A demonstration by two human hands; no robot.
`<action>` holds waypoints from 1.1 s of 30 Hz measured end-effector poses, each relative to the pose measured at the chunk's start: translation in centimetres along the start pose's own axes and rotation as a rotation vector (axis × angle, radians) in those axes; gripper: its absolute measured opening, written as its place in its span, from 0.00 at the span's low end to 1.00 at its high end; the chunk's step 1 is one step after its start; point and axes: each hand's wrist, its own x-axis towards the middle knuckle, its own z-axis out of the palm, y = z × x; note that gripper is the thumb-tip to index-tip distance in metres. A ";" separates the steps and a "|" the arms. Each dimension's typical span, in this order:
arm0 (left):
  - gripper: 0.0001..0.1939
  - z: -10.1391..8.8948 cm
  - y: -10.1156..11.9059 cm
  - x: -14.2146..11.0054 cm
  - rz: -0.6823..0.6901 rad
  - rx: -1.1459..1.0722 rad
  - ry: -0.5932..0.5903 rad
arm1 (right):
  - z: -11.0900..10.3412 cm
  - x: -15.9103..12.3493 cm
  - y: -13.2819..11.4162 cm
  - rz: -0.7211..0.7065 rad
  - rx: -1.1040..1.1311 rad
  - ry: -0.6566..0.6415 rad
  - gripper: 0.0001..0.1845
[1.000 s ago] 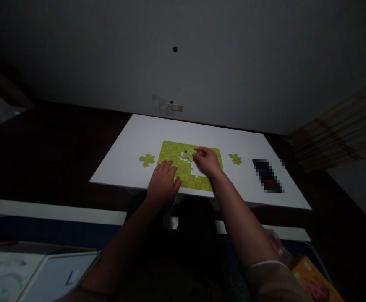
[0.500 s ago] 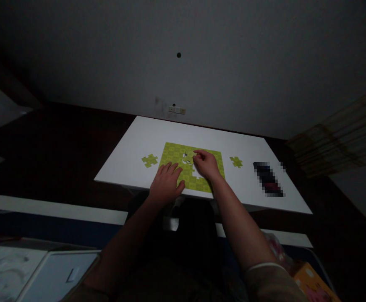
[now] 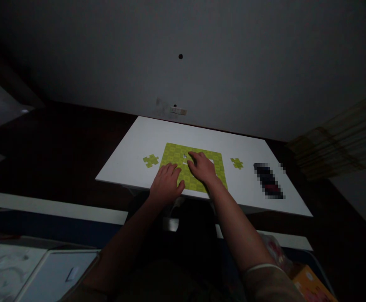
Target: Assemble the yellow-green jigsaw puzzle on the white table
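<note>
A yellow-green checkered jigsaw puzzle [image 3: 176,149] lies flat on the white table in front of me. White gaps show in its middle and right part. My left hand [image 3: 167,181] rests on its near left corner, fingers stretched out flat. My right hand [image 3: 203,167] is over the middle, palm down, with thumb and forefinger apart at a small white gap. The hand hides the puzzle beneath it, and no piece can be made out between its fingers. One loose puzzle piece [image 3: 150,161] lies left of the puzzle, another puzzle piece [image 3: 236,163] to its right.
A blurred-out dark object [image 3: 268,181] lies on the right side of the white table [image 3: 233,144]. Behind the table rises a grey wall with sockets [image 3: 178,111]. An orange box [image 3: 312,285] is low at the right, white boxes [image 3: 53,272] low at the left.
My right hand has shifted slightly left and its thumb and forefinger have spread. A white gap at the puzzle's right now shows beside it. My left hand stays in place.
</note>
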 end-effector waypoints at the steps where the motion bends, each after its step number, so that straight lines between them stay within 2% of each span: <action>1: 0.23 0.0 0.0 0.0 -0.001 0.001 -0.001 | -0.1 0.0 0.0 -0.002 0.000 -0.007 0.29; 9: 0.22 -0.1 0.1 0.0 -0.008 -0.001 0.004 | -0.3 -0.2 0.2 -0.035 0.021 -0.037 0.25; 18: 0.19 0.3 0.0 0.0 -0.017 -0.002 0.007 | 0.7 0.3 1.1 -0.137 -0.006 0.052 0.22; 25: 0.19 0.2 0.0 0.1 -0.024 -0.009 0.005 | 0.8 0.2 1.3 -0.176 -0.023 0.066 0.21; 33: 0.20 0.1 -0.1 0.1 -0.023 -0.009 -0.009 | 0.7 0.2 0.9 -0.164 -0.076 0.047 0.21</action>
